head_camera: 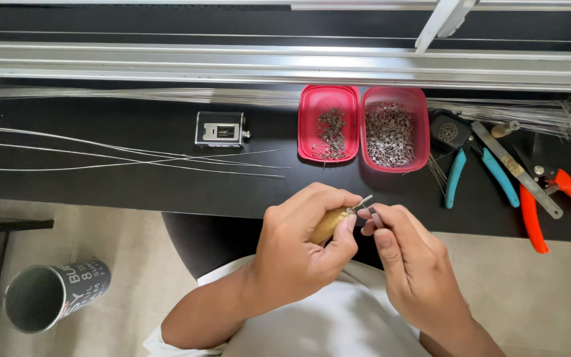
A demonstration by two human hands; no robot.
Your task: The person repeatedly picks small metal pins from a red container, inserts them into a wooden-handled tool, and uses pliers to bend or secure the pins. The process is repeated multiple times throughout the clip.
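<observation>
Left hand [302, 248] is closed round a wooden-handled tool [330, 223] whose long axis tilts up-right, its metal tip touching a small part pinched in the right hand [408, 261], just below the desk [166, 185] edge.

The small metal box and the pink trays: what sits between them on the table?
Nothing: in the head view, only bare black tabletop separates the metal box from the nearer pink tray.

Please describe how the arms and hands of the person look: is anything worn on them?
Both hands are bare: no gloves, rings or watch show on the left hand or the right hand. The forearms are uncovered too. A short white sleeve ends near the left elbow; it belongs to a white shirt.
</observation>
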